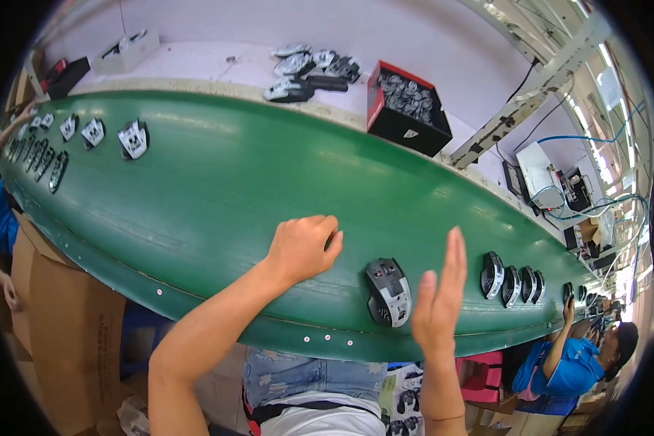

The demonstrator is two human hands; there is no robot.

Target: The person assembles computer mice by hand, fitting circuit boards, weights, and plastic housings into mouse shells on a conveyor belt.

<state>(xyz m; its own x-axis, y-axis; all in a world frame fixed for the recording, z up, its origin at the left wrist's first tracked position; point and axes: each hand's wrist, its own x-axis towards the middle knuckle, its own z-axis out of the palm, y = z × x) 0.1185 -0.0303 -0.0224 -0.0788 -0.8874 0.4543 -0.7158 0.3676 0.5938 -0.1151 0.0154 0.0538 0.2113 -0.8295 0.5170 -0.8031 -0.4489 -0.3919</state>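
Note:
A black and grey computer mouse (pixel 389 292) lies on the green conveyor belt (pixel 269 167) in front of me, between my two hands. My left hand (pixel 303 248) is closed above the belt, to the left of the mouse. Something dark shows between its thumb and curled fingers, too small to make out. On the other side of the mouse, my right hand (pixel 440 301) is held up with its fingers stretched out and nothing in it. Neither hand touches the mouse.
Further mice (pixel 493 276) stand in a row on the right. Mouse shells (pixel 133 139) and dark parts (pixel 58 171) lie far left. Behind the belt are a pile of shells (pixel 294 67) and a black-red box (pixel 408 129) of small parts. Co-workers in blue sit at both ends.

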